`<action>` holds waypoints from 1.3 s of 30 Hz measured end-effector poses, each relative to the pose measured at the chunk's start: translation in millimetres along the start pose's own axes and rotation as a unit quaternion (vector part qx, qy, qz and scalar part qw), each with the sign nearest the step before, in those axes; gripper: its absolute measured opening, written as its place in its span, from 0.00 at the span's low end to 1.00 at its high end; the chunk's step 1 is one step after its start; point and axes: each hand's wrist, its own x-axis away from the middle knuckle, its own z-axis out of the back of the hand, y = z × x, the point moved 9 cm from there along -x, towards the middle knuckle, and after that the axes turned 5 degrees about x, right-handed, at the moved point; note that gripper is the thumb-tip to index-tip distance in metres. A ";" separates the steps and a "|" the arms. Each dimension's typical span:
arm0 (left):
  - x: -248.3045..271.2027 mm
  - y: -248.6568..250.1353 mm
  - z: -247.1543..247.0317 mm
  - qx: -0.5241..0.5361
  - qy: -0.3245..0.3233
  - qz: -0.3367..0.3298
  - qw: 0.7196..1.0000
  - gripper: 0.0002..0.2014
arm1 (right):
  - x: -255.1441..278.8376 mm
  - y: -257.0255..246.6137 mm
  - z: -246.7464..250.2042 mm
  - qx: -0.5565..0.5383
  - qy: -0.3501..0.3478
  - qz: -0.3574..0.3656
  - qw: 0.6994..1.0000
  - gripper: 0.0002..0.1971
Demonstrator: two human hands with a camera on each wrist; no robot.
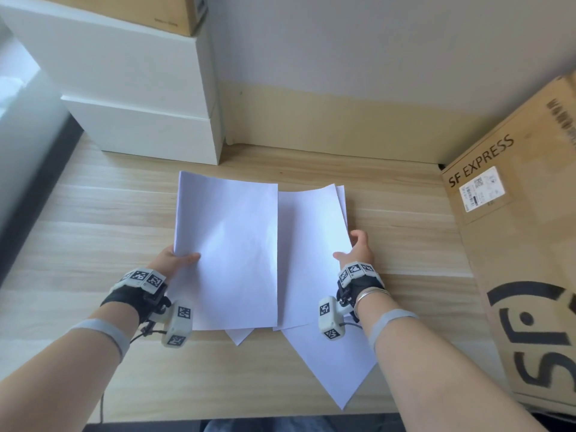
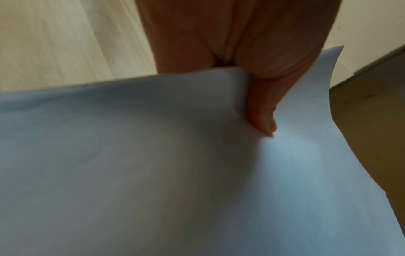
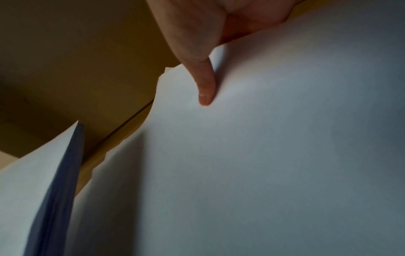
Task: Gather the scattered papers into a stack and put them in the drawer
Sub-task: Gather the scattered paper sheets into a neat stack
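Observation:
White paper sheets lie and hang over the middle of a wooden table [image 1: 93, 213]. My left hand [image 1: 174, 258] pinches the left edge of one sheet [image 1: 227, 251], thumb on top, fingers hidden beneath; the left wrist view shows that thumb [image 2: 263, 110] pressed on the sheet [image 2: 153, 173]. My right hand [image 1: 355, 247] holds the right edge of a few overlapped sheets [image 1: 308, 251], thumb [image 3: 206, 86] on top of the paper [image 3: 263, 155]. The left sheet overlaps the right bundle. Two more sheet corners [image 1: 336, 369] poke out underneath toward the table's front edge.
Stacked white boxes [image 1: 140, 98] with a cardboard box on top stand at the back left. A large SF EXPRESS cardboard box [image 1: 523, 244] lines the right side. A wall runs behind the table. No drawer is visible.

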 end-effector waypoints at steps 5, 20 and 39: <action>1.8 11.3 -11.8 -0.009 -0.009 -0.015 1.000 0.09 | 0.7 5.1 6.2 0.137 -0.117 -0.003 0.984 0.28; -4.3 -0.8 -45.4 -0.057 -0.035 0.006 0.998 0.05 | 24.4 64.5 5.8 0.245 -0.082 -0.011 0.966 0.21; -4.5 10.3 -55.4 -0.033 -0.034 0.001 0.999 0.01 | 1.5 63.4 56.7 0.013 -0.002 0.004 1.000 0.12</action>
